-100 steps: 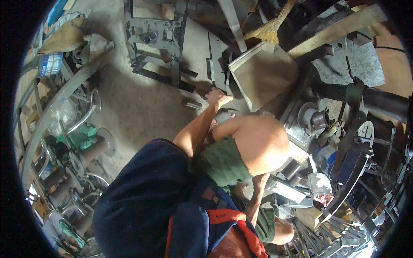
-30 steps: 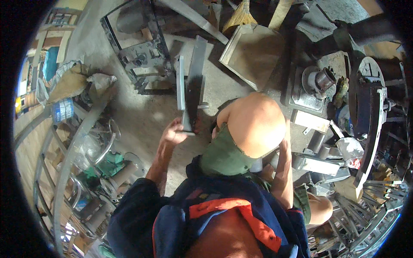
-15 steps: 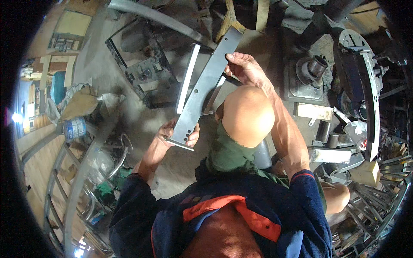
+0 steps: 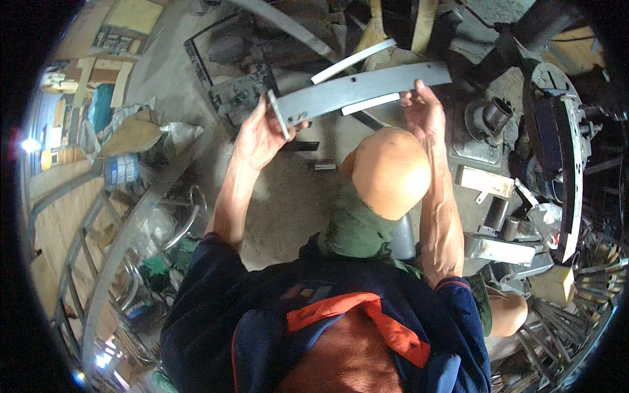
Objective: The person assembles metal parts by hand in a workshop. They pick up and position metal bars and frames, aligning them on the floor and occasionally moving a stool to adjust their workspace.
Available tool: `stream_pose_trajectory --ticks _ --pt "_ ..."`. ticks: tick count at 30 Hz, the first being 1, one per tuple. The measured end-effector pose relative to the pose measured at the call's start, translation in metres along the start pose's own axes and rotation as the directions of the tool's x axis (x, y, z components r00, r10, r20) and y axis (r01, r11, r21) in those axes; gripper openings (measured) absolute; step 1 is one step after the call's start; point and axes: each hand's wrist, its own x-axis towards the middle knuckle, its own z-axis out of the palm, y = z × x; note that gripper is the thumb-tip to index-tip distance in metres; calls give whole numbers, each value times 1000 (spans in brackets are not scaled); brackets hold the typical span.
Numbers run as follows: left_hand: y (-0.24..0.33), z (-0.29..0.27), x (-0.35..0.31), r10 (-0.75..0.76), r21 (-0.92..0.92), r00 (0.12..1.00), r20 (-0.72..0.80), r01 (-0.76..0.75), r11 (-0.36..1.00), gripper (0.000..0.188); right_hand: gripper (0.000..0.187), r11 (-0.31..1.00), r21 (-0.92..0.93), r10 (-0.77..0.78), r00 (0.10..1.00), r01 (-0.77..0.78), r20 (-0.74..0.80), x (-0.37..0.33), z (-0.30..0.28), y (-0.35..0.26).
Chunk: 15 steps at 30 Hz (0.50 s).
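Out in front of my raised knee I hold a long flat grey metal bracket (image 4: pixel 373 85) with several holes, roughly level across the view. A small end plate (image 4: pixel 278 115) stands crosswise at its left end. My left hand (image 4: pixel 259 140) is closed around that end, fingertips showing below the bracket. My right hand (image 4: pixel 426 116) pinches the lower edge near the right end, thumb on the top face. One pale strip (image 4: pixel 354 61) runs along the far side, another pale strip (image 4: pixel 370 103) along the near side; how they join the bracket is hidden.
A dark metal frame (image 4: pixel 239 98) lies on the floor beyond my left hand. A short metal tube (image 4: pixel 322 166) rests before my knee. To the right are a round-collared base (image 4: pixel 481 121), metal offcuts and stacked bars. Curved metal railings (image 4: pixel 147 203) and a blue-white can (image 4: pixel 122 170) stand left.
The bracket has swung clockwise from a steep slant to nearly level, the pale strips turning with it. My left hand has moved up and away from me; my right hand has shifted right.
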Motion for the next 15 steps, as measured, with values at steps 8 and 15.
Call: stream_pose_trajectory --ticks 8,15 --pt "8 13 16 127 289 978 162 -170 942 48 12 992 115 -53 998 57 -30 -14 -19 8" --pt "7 12 24 155 377 972 175 -211 902 42 11 979 185 -80 996 84 -26 -22 -24 9"
